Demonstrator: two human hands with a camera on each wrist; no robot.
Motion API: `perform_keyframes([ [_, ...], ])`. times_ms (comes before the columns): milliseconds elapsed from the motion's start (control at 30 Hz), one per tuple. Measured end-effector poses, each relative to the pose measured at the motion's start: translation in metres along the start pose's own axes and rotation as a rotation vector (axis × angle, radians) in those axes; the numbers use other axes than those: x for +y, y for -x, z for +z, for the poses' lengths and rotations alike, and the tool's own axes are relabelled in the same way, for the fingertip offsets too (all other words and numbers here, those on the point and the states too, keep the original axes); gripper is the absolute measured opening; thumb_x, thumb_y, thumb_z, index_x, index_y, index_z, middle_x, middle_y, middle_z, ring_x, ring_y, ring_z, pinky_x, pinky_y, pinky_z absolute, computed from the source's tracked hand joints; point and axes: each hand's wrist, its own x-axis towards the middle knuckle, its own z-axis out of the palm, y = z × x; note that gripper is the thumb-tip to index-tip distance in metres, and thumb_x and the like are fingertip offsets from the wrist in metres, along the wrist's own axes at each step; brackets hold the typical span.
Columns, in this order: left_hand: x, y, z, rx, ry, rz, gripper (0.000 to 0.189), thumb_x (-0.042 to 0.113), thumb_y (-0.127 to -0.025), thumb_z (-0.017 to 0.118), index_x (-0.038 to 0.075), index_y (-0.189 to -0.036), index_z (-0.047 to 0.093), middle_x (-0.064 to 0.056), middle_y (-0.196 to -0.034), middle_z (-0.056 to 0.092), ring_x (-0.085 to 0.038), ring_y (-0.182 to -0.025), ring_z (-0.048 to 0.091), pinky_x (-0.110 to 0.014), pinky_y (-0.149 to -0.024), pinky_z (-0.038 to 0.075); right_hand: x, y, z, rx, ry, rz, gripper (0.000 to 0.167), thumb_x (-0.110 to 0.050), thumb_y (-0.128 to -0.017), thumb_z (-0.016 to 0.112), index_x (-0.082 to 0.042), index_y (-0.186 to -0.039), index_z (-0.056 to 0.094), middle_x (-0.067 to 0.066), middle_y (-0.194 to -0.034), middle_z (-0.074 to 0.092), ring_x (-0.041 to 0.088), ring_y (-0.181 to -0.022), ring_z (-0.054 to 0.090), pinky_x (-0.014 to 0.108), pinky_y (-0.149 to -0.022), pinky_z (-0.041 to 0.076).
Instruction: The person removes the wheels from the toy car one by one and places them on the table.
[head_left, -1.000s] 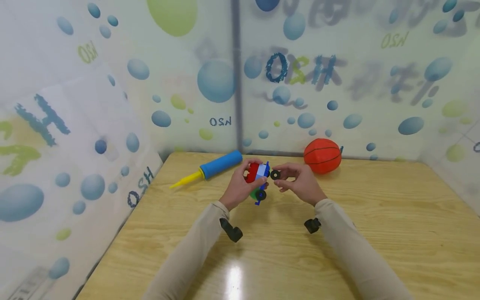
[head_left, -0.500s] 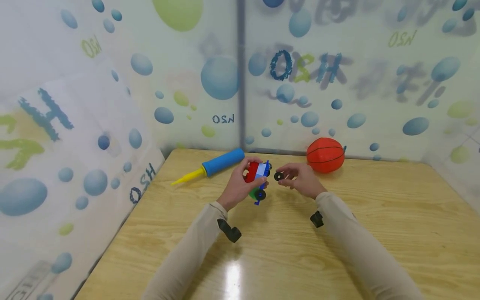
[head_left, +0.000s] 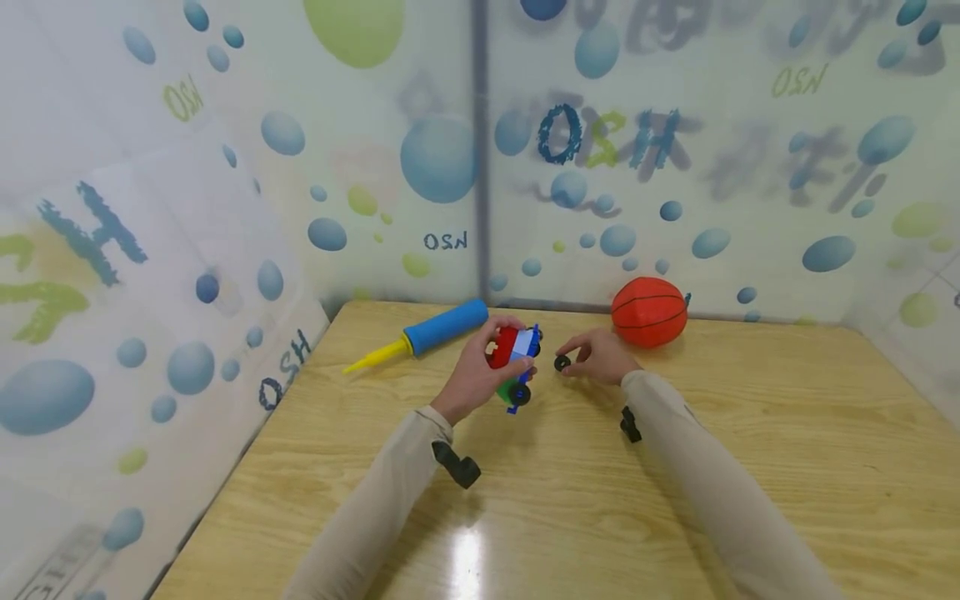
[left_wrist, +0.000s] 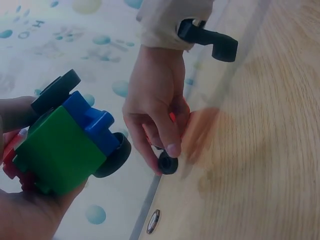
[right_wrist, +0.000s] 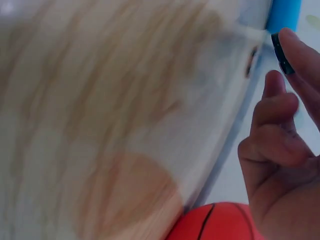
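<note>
My left hand (head_left: 480, 367) grips a toy car (head_left: 517, 354) built of red, white, green and blue blocks, holding it tilted above the table. Black wheels show on its blue base; in the left wrist view its green block (left_wrist: 62, 150) faces the camera. Just right of the car, my right hand (head_left: 603, 357) pinches a small black tyre (head_left: 562, 363) between thumb and finger, apart from the car. The left wrist view shows the tyre's round hole; from the right wrist, the tyre (right_wrist: 282, 54) appears edge-on at the fingertips.
A blue pump with a yellow nozzle (head_left: 420, 335) lies at the back left of the wooden table (head_left: 525, 500). Behind my right hand sits a red ball (head_left: 649, 312) with black lines. A small round dark-rimmed object (left_wrist: 153, 221) lies near the table's back edge. Printed walls enclose the table.
My right hand has drawn the tyre away from the car, slightly right and down toward the table. My left hand keeps the car in nearly the same place.
</note>
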Motion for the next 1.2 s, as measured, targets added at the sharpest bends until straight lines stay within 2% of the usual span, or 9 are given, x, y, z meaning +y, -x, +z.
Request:
perform_keyframes([
  [200, 0.001, 0.0, 0.001, -0.021, 0.011, -0.01, 0.047, 0.019, -0.093, 0.072, 0.027, -0.134, 0.049, -0.012, -0.129, 0.049, -0.028, -0.097, 0.069, -0.037, -0.079, 0.062, 0.009, -0.007, 0.001, -0.006, 0.01, 0.084, 0.033, -0.017, -0.084, 0.081, -0.013, -0.117, 0.076, 0.01, -0.097, 0.071, 0.02, -0.08, 0.056, 0.025, -0.063, 0.044],
  [500, 0.001, 0.002, 0.0, -0.026, 0.02, -0.012, 0.047, 0.019, -0.093, 0.072, 0.025, -0.134, 0.049, -0.014, -0.129, 0.049, -0.028, -0.095, 0.069, -0.037, -0.079, 0.062, 0.019, -0.014, 0.002, -0.007, 0.047, 0.116, 0.033, -0.018, -0.085, 0.08, -0.014, -0.117, 0.076, 0.01, -0.104, 0.072, 0.022, -0.086, 0.057, 0.026, -0.067, 0.043],
  [667, 0.001, 0.002, 0.001, -0.042, 0.055, -0.029, 0.048, 0.019, -0.094, 0.071, 0.024, -0.135, 0.047, -0.014, -0.13, 0.048, -0.025, -0.095, 0.071, -0.038, -0.082, 0.062, 0.019, -0.014, 0.001, -0.021, 0.055, 0.117, 0.036, -0.019, -0.085, 0.08, -0.015, -0.12, 0.074, 0.011, -0.108, 0.073, 0.023, -0.089, 0.057, 0.026, -0.068, 0.043],
  [900, -0.007, -0.001, 0.004, -0.041, 0.087, -0.055, 0.048, 0.017, -0.094, 0.071, 0.02, -0.136, 0.047, -0.016, -0.13, 0.048, -0.026, -0.097, 0.072, -0.04, -0.084, 0.062, 0.008, 0.0, -0.008, -0.001, 0.059, 0.048, 0.044, -0.021, -0.087, 0.078, -0.011, -0.129, 0.068, 0.014, -0.097, 0.073, 0.02, -0.077, 0.061, 0.025, -0.061, 0.046],
  [1067, -0.014, -0.004, 0.006, -0.034, 0.118, -0.079, 0.048, 0.013, -0.095, 0.069, 0.018, -0.137, 0.046, -0.017, -0.13, 0.048, -0.027, -0.097, 0.073, -0.043, -0.087, 0.061, -0.007, 0.021, -0.016, 0.018, -0.032, -0.017, 0.038, -0.019, -0.091, 0.075, -0.009, -0.127, 0.069, 0.012, -0.091, 0.071, 0.02, -0.072, 0.061, 0.026, -0.063, 0.051],
  [1200, -0.014, -0.007, 0.008, -0.032, 0.157, -0.078, 0.048, 0.011, -0.095, 0.068, 0.017, -0.137, 0.044, -0.017, -0.131, 0.048, -0.027, -0.098, 0.075, -0.044, -0.09, 0.06, -0.018, 0.038, -0.017, 0.044, -0.106, -0.12, 0.03, -0.018, -0.093, 0.072, -0.011, -0.121, 0.072, 0.009, -0.093, 0.072, 0.02, -0.075, 0.062, 0.028, -0.066, 0.054],
])
